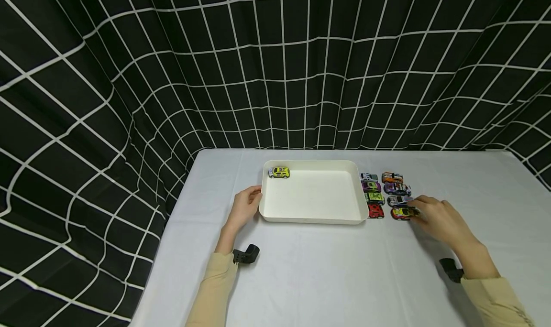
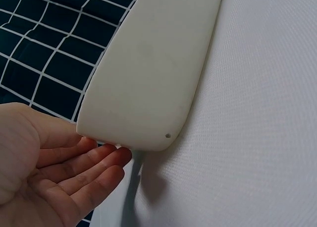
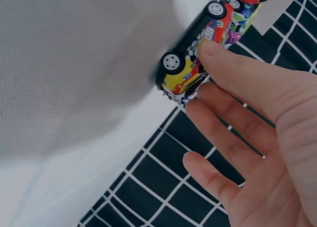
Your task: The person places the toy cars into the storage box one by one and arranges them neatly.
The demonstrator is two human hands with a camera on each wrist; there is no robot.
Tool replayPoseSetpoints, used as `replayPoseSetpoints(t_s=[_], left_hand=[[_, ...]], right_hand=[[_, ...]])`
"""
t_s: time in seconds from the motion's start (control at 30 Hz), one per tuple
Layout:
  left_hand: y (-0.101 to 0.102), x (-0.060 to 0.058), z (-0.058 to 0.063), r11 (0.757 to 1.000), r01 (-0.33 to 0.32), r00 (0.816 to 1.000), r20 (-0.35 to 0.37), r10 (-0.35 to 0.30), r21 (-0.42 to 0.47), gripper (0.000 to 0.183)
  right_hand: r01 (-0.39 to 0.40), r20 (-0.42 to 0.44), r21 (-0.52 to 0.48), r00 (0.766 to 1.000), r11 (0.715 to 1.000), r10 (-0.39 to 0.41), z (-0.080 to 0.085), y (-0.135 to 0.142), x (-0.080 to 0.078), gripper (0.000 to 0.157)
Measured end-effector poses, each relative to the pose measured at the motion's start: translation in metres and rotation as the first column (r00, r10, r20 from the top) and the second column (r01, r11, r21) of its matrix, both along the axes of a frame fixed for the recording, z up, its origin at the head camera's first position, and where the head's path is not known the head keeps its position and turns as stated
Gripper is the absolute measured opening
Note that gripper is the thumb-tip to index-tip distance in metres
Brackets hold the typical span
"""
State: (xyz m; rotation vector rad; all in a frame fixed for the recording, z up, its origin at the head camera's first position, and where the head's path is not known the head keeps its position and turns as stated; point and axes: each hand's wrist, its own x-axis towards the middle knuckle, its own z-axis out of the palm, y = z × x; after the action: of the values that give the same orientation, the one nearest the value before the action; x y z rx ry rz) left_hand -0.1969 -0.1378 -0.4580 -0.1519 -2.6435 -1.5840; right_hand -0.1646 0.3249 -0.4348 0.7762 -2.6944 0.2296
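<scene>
In the head view my left hand (image 1: 246, 206) is at the left wall of a shallow white tray (image 1: 314, 219). Its fingers (image 2: 106, 160), loosely extended, touch the tray's end in the left wrist view. One yellow toy car (image 1: 279, 172) sits in the tray's back left corner. My right hand (image 1: 439, 219) pinches a red and yellow toy car (image 1: 400, 213), the front one of the outer column right of the tray. The thumb (image 3: 213, 51) presses on its side in the right wrist view; the other fingers reach behind it or spread beside it. A silver toy car (image 1: 397, 201) is right behind that one.
Beyond these stand an orange toy car (image 1: 392, 177) and a purple and white one (image 1: 397, 189). Along the tray's right wall, a red toy car (image 1: 376, 211), a lime one (image 1: 374, 198) and others form a column. A black gridded curtain (image 1: 301, 78) hangs behind the white table (image 1: 310, 274).
</scene>
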Motion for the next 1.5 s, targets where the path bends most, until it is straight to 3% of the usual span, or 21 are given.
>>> replayPoseSetpoints(t_s=[0.17, 0.43, 0.83, 1.5], left_hand=[[0.000, 0.000, -0.001, 1.000, 0.007, 1.000, -0.007, -0.007, -0.002, 0.029], [0.000, 0.000, 0.000, 1.000, 0.004, 1.000, 0.003, -0.004, 0.011, 0.028], [0.000, 0.000, 0.000, 1.000, 0.007, 1.000, -0.014, -0.007, 0.012, 0.029], [0.000, 0.000, 0.000, 1.000, 0.010, 1.000, -0.010, -0.010, 0.007, 0.029]], right_hand=[[0.025, 0.041, 0.009, 0.999, 1.000, -0.025, -0.002, 0.000, 0.001, 0.032], [0.026, 0.036, 0.002, 0.999, 1.000, -0.026, -0.006, 0.002, 0.001, 0.031], [-0.035, 0.036, -0.087, 0.999, 0.996, 0.038, -0.012, 0.003, -0.003, 0.028], [-0.038, 0.021, -0.110, 0.999, 0.993, 0.041, -0.001, -0.002, 0.003, 0.030]])
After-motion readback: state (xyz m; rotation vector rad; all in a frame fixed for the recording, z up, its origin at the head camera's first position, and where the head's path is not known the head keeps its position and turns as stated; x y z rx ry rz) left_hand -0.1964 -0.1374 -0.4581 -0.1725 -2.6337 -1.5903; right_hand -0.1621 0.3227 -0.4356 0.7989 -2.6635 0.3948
